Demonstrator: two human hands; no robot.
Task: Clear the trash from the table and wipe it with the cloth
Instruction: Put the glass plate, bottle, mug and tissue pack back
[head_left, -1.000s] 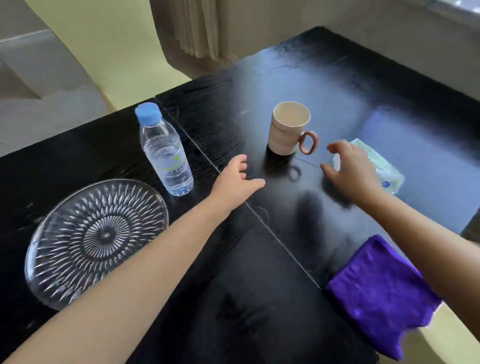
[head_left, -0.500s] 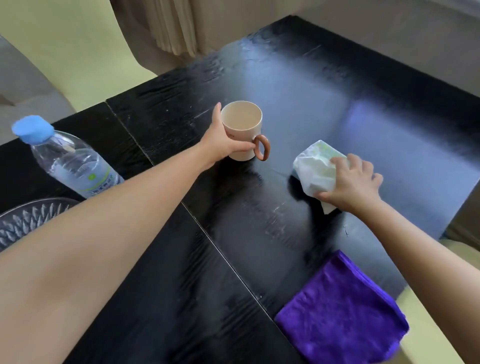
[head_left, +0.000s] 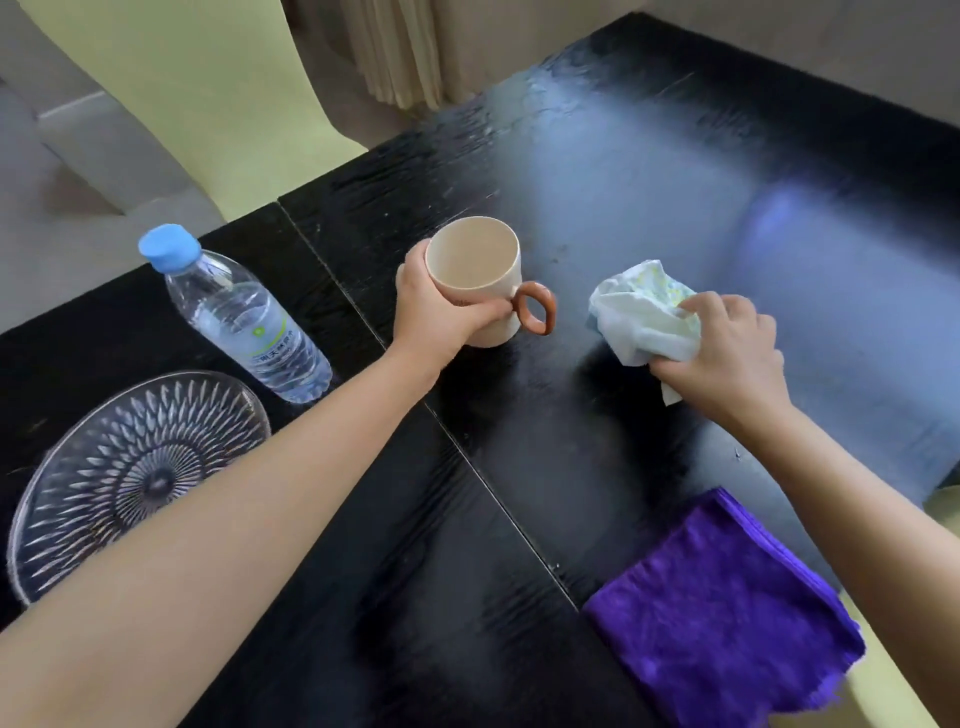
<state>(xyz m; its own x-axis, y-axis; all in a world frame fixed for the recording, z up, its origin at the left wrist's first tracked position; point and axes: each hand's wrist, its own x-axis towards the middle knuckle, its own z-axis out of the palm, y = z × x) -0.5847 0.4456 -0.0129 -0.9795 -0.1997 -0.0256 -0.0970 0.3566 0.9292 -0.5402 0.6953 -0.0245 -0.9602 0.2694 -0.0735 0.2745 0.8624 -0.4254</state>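
Lying at the lower right of the frame, the purple cloth (head_left: 727, 623) sat folded at the near edge of the black table (head_left: 415, 597), touched by neither hand. A straight seam ran diagonally across the woodgrain top from the lower middle to the upper left. At the lower left rested a cut-glass plate (head_left: 130, 467), and just beyond it a water bottle (head_left: 249, 322) with a blue cap. At mid-frame the left hand (head_left: 441, 312) was wrapped round the body of a cream mug (head_left: 475, 260), its brown ring handle pointing right. To its right, the right hand (head_left: 727, 358) clenched the crumpled white wrapper (head_left: 644, 317) just above the tabletop. Farther back, pale glare washed over the table's surface. Beyond it stood a yellow-green chair (head_left: 208, 104), a grey sofa (head_left: 78, 156) at the upper left, and beige curtains (head_left: 395, 47) at the top.
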